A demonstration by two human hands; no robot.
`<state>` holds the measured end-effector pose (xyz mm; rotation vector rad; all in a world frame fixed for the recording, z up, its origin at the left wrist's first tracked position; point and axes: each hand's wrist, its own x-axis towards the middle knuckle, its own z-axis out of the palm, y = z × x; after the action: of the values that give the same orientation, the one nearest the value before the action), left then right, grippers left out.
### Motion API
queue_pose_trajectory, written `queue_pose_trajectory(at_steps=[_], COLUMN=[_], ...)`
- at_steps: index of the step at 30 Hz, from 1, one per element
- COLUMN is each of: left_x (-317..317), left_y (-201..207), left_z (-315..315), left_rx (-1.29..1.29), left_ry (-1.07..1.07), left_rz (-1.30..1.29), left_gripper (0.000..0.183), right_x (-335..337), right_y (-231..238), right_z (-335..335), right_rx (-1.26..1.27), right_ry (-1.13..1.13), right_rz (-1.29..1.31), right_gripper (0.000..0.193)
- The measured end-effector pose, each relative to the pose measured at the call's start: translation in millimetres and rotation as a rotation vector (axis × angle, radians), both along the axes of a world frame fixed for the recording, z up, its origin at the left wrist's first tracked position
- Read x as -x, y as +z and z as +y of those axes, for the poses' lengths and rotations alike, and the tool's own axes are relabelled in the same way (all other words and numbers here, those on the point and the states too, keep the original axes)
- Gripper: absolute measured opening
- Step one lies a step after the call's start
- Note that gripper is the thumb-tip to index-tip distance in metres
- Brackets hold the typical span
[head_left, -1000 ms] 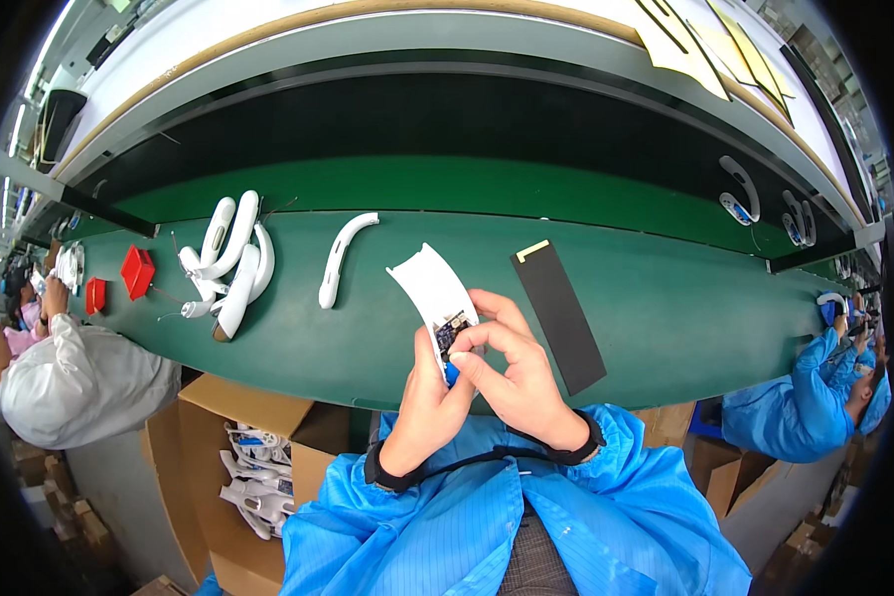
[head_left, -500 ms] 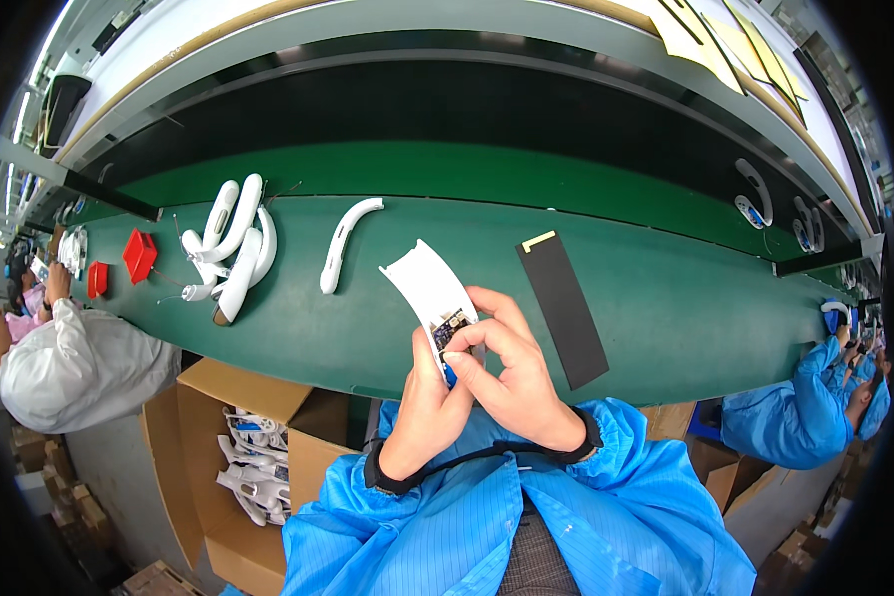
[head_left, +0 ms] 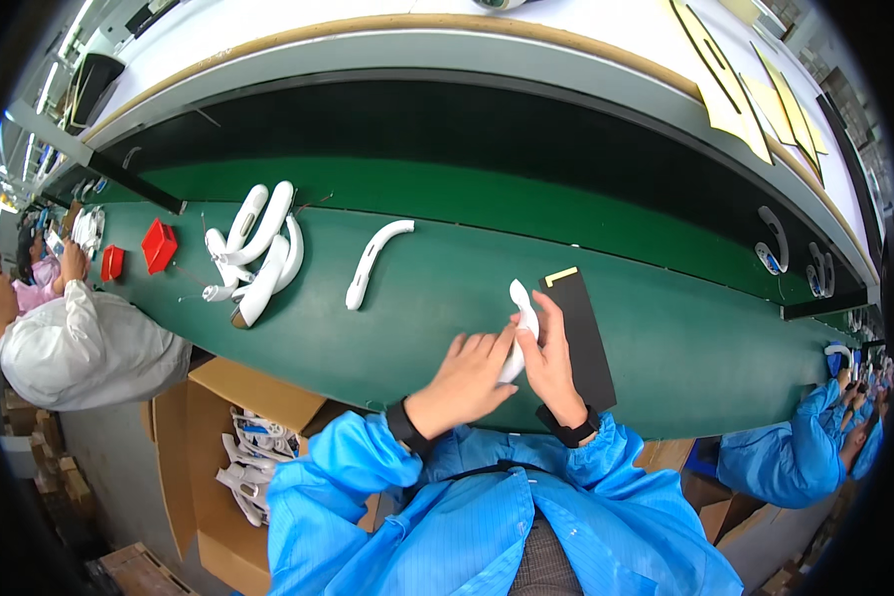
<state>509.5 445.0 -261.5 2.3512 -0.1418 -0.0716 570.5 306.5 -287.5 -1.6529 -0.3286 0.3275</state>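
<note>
A curved white plastic housing [head_left: 519, 298] stands edge-on between my hands above the bench. My right hand [head_left: 554, 366] grips it from the right, thumb on the near side and fingers behind. My left hand [head_left: 467, 377] lies against its left side, the fingers bent onto it and partly hidden by it. The circuit board inside does not show from this angle. Just right of my right hand lies a flat black strip [head_left: 588, 343] with a yellow end. A separate curved white handle-like part [head_left: 375, 260] rests on the bench to the left.
Several white curved parts [head_left: 258, 253] with thin wires are piled at the left, beside two red bins [head_left: 158, 246]. Below the green bench [head_left: 437, 288] stands a cardboard box [head_left: 194, 477] of white parts. A shelf edge [head_left: 417, 74] spans the far side. People work on both sides.
The housing has turned from showing its open inside with the circuit board to edge-on. Both hands have shifted right with it, and my left hand has moved onto its side. The view has shifted slightly.
</note>
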Motion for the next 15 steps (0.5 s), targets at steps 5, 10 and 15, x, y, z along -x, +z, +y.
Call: queue_pose_trajectory(at_steps=[5, 10, 15], left_x=[-66, -48, -41], left_y=[-79, -167, -161], left_z=[118, 201, 176], left_rx=[-0.398, -0.401, -0.355], left_ry=[0.408, 0.772, 0.598], left_rz=[-0.360, 0.155, -0.060], left_gripper=[0.050, 0.058, 0.051], right_x=[-10, -8, -10], right_y=[3, -17, -12], right_z=[-34, -62, -52], right_rx=[0.256, 0.066, -0.116], right_ry=[0.040, -0.173, -0.301], right_rz=[-0.160, -0.203, -0.069], right_gripper=[0.034, 0.035, 0.037])
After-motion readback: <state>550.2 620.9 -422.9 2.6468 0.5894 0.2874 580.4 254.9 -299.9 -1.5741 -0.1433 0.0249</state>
